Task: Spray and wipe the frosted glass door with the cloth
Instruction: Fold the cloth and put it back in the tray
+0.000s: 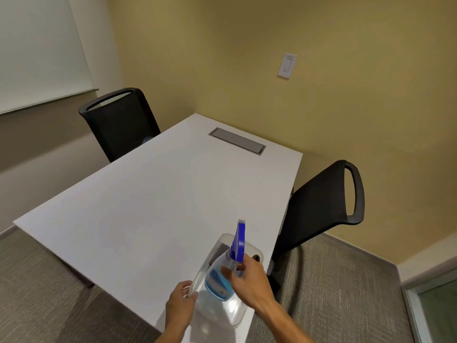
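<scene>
A clear spray bottle [218,280] with blue liquid and a blue trigger head leans over a clear plastic bin [237,315] at the near right corner of the white table [148,206]. My right hand [249,280] grips the bottle at its neck. On the bin's left rim rests my left hand [181,302], fingers closed on the edge. A grey cloth [218,252] lies in the far end of the bin, partly hidden by the bottle. A strip of frosted glass [437,310] shows at the lower right edge.
Two black mesh chairs stand at the table, one at the far left [118,122] and one on the right [324,209]. A grey cable hatch [237,141] sits in the tabletop. Yellow walls enclose the corner; grey carpet [333,293] covers the floor.
</scene>
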### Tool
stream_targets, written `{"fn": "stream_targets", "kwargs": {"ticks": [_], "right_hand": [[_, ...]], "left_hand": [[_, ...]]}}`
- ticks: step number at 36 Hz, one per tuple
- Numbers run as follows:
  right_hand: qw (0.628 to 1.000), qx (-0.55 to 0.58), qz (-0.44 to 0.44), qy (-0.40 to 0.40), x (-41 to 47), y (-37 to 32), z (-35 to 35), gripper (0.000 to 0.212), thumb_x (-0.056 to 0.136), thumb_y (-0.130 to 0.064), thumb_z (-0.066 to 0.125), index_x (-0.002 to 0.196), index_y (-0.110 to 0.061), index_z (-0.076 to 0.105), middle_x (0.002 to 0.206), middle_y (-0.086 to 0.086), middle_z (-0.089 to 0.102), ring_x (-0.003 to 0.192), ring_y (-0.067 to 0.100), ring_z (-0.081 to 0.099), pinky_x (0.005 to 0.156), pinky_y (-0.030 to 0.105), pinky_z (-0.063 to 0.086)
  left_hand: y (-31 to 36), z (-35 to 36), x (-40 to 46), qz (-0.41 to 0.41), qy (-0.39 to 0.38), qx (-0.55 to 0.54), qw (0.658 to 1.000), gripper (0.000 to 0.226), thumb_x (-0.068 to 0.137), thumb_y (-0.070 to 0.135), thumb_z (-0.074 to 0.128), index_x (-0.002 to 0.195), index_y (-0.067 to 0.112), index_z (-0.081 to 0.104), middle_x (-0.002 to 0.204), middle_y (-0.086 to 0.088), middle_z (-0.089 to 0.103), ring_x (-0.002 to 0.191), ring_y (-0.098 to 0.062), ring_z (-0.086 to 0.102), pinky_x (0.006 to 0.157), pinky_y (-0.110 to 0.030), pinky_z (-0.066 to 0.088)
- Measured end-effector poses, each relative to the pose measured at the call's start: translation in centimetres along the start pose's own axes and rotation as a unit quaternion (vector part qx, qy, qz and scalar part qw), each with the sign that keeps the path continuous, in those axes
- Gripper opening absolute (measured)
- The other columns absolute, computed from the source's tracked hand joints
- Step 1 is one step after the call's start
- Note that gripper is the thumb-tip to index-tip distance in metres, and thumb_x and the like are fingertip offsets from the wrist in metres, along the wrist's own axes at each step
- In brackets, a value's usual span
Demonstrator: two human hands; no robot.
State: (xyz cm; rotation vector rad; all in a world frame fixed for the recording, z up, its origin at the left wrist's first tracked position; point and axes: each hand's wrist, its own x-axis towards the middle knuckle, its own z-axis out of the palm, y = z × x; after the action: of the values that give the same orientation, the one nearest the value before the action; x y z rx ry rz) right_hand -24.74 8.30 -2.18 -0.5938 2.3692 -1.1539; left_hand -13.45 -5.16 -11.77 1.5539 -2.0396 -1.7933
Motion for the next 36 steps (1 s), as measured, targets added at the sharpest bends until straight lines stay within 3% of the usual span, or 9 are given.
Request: {"fn": "stream_targets", "kwargs": {"ticks": [4, 7, 11, 15, 18, 21, 24, 33, 36], "right_hand": [[0.998, -0.026, 0.03, -0.042, -0.5, 1.1, 0.7, 0.029, 0.091, -0.037, 0.07, 0.117, -0.04, 0.058, 0.109, -0.021, 0.063, 0.1, 0.005, 0.06, 0.094, 0.03, 0.053], [0.996, -0.038, 0.043, -0.069, -1.0, 1.7, 1.1, 0.03, 0.089, -0.036, 0.071, 0.117, -0.039, 0.06, 0.113, -0.017, 0.066, 0.104, 0.009, 0.063, 0.098, 0.031, 0.055], [0.993, -0.055, 0.055, -0.093, -1.5, 2.7, 1.7, 0.041, 0.088, -0.037, 0.074, 0.127, -0.031, 0.062, 0.114, -0.015, 0.064, 0.105, 0.011, 0.061, 0.093, 0.022, 0.049], [0.991, -0.06, 0.074, -0.096, -1.6, 3.0, 1.8, 0.043, 0.088, -0.034, 0.074, 0.129, -0.028, 0.061, 0.115, -0.013, 0.062, 0.106, 0.013, 0.059, 0.099, 0.028, 0.051], [0.99, -0.068, 0.078, -0.096, -1.7, 2.9, 1.8, 0.046, 0.091, -0.032, 0.072, 0.134, -0.026, 0.059, 0.125, -0.008, 0.064, 0.112, 0.014, 0.059, 0.104, 0.033, 0.05], [0.991, -0.064, 0.077, -0.093, -1.9, 2.9, 1.9, 0.048, 0.092, -0.033, 0.072, 0.137, -0.025, 0.058, 0.131, -0.006, 0.063, 0.115, 0.015, 0.059, 0.105, 0.032, 0.049], [0.992, -0.057, 0.071, -0.091, -2.2, 3.0, 2.2, 0.05, 0.092, -0.034, 0.072, 0.138, -0.026, 0.056, 0.124, -0.011, 0.061, 0.108, 0.009, 0.054, 0.101, 0.027, 0.049], [0.993, -0.031, 0.092, -0.067, -2.9, 3.4, 3.4, 0.037, 0.092, -0.036, 0.071, 0.121, -0.044, 0.05, 0.107, -0.027, 0.054, 0.102, 0.009, 0.055, 0.105, 0.031, 0.047], [0.994, -0.018, 0.094, -0.057, -3.2, 3.3, 3.6, 0.04, 0.092, -0.033, 0.072, 0.125, -0.04, 0.05, 0.106, -0.026, 0.054, 0.101, 0.01, 0.055, 0.104, 0.03, 0.047]], "left_hand": [[0.0, 0.2, 0.2, -0.008, 0.003, 0.005, 1.0, 0.038, 0.102, 0.012, 0.066, 0.139, 0.012, 0.059, 0.144, -0.016, 0.065, 0.128, -0.038, 0.064, 0.115, -0.051, 0.053], [0.0, 0.3, 0.4, -0.011, 0.003, 0.003, 1.0, 0.039, 0.102, 0.012, 0.067, 0.14, 0.013, 0.058, 0.146, -0.016, 0.064, 0.129, -0.038, 0.064, 0.114, -0.05, 0.053], [-0.2, 0.0, 0.6, -0.01, 0.001, -0.01, 1.0, 0.032, 0.098, 0.007, 0.07, 0.128, 0.016, 0.061, 0.138, -0.017, 0.068, 0.107, -0.031, 0.064, 0.099, -0.045, 0.061], [-0.3, -0.3, 0.8, -0.01, -0.002, -0.016, 1.0, 0.028, 0.095, 0.002, 0.072, 0.113, 0.019, 0.059, 0.127, -0.018, 0.07, 0.097, -0.032, 0.065, 0.09, -0.043, 0.064], [-0.1, -0.3, 0.9, -0.015, -0.007, -0.021, 1.0, 0.029, 0.095, -0.001, 0.071, 0.116, 0.016, 0.06, 0.129, -0.019, 0.07, 0.099, -0.034, 0.065, 0.092, -0.045, 0.063], [0.0, -0.2, 1.0, -0.02, -0.012, -0.018, 1.0, 0.037, 0.097, 0.001, 0.069, 0.132, 0.01, 0.06, 0.138, -0.019, 0.066, 0.109, -0.035, 0.066, 0.101, -0.048, 0.061], [0.0, 0.0, 1.1, -0.017, -0.008, -0.015, 1.0, 0.039, 0.1, 0.004, 0.066, 0.138, 0.008, 0.058, 0.143, -0.02, 0.065, 0.122, -0.041, 0.066, 0.107, -0.052, 0.059], [0.0, -0.2, 1.1, -0.011, -0.002, -0.015, 1.0, 0.034, 0.105, 0.004, 0.059, 0.138, 0.004, 0.06, 0.142, -0.021, 0.064, 0.123, -0.043, 0.065, 0.106, -0.053, 0.059], [0.2, -0.2, 1.2, -0.008, -0.005, -0.007, 1.0, 0.034, 0.104, 0.005, 0.059, 0.138, 0.003, 0.06, 0.141, -0.021, 0.065, 0.122, -0.041, 0.065, 0.108, -0.052, 0.058]]}}
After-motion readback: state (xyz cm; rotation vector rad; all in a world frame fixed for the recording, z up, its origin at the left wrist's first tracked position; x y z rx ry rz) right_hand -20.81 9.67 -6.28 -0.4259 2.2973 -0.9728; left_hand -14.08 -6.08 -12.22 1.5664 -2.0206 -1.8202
